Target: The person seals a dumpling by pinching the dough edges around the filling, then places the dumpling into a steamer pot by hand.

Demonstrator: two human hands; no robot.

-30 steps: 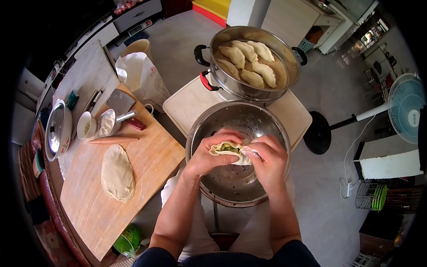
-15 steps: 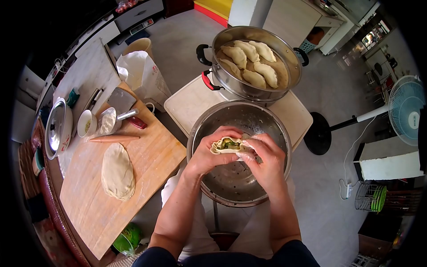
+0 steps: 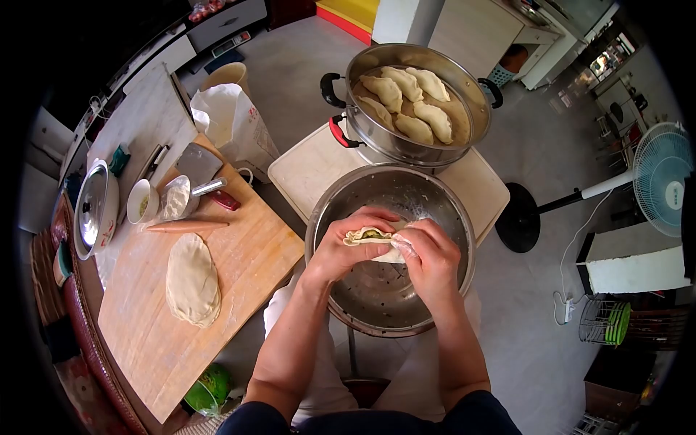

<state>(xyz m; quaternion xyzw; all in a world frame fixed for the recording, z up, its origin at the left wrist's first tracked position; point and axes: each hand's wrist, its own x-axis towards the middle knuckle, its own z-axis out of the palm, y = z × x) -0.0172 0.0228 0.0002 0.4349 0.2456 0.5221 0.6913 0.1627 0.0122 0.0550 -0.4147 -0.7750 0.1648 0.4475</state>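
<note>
Over a wide steel bowl (image 3: pixel 341 304), my two hands hold a partly closed dumpling (image 3: pixel 371 236) with green filling showing in its opening. My left hand (image 3: pixel 344 246) cups the dumpling's left end, thumb in front and fingers behind. My right hand (image 3: pixel 431 254) pinches the dough edge together at its right side, its fingertips white with flour. Bits of filling and flour smear the bowl's inside. Just behind the bowl, a steel steamer pot (image 3: pixel 406 148) holds several finished dumplings (image 3: pixel 433 120).
On the wooden board (image 3: pixel 246 254) at left lie a stack of dough wrappers (image 3: pixel 193 281), a rolling pin (image 3: pixel 187 226) and a cleaver (image 3: pixel 197 162). Small bowls (image 3: pixel 142 201) and a lidded pot (image 3: pixel 96 209) stand beyond. A fan (image 3: pixel 663 181) is at right.
The dumpling's opening has narrowed, so less filling shows. My right hand's fingers have drawn together on the dough edge, and my left hand has closed in slightly.
</note>
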